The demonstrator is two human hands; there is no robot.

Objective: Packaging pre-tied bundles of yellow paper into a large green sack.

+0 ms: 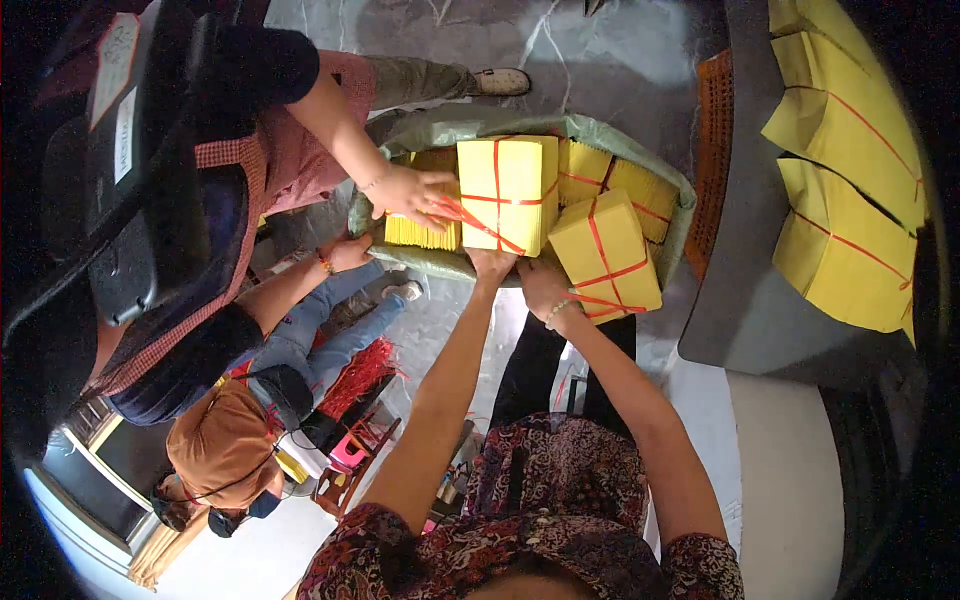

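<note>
An open green plastic sack point(440, 262) lies before me with red-tied bundles of yellow paper inside. One tall yellow paper bundle point(500, 185) sits highest, in the middle. My left hand point(490, 264) grips its near lower edge, the fingers hidden behind it. My right hand point(545, 288), with a bracelet at the wrist, is closed at the sack's near rim, just right of that bundle; its fingertips are partly hidden. Beside it, a second yellow bundle point(605, 255) leans over the rim. A co-worker's hand point(412, 192) reaches for the red strings point(470, 218) on the tall bundle.
The co-worker's other hand point(348, 254) holds the sack's left end. On the right, several yellow bundles point(845, 250) lie on a dark table point(770, 335), beside an orange-brown crate point(712, 150). Another person in a brown cap point(222, 445) sits lower left, near red string point(365, 378).
</note>
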